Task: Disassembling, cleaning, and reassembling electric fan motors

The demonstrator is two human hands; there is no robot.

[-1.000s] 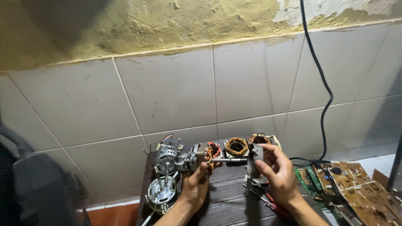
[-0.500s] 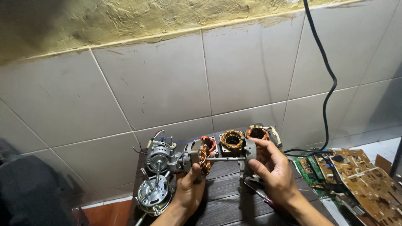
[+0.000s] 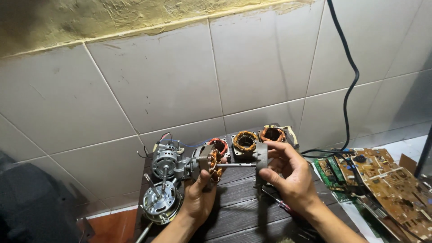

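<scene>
Since the earlier frame we see the motor half and end cover pulled apart, with bare shaft [image 3: 236,165] showing between them, and the view has dropped toward the bench.

Low centre: left hand [image 3: 198,198] is closed around the stator half [image 3: 210,162], copper windings visible, just left of mid-frame. Right hand [image 3: 291,177] grips the grey end cover [image 3: 261,158], fingers curled over it.

Our read: the housing is split and the cover is off, but the rotor shaft hasn't come out of the stator.

Lower left of the frame, two complete motors [image 3: 164,180] crowd the left hand. A screwdriver [image 3: 281,206] lies under the right wrist. Behind, three bare stators [image 3: 245,141] line the wall edge of the dark wooden table [image 3: 238,211]. Circuit boards [image 3: 382,175] are stacked at right, and a black cable [image 3: 346,90] hangs down the tiled wall [image 3: 157,81].
</scene>
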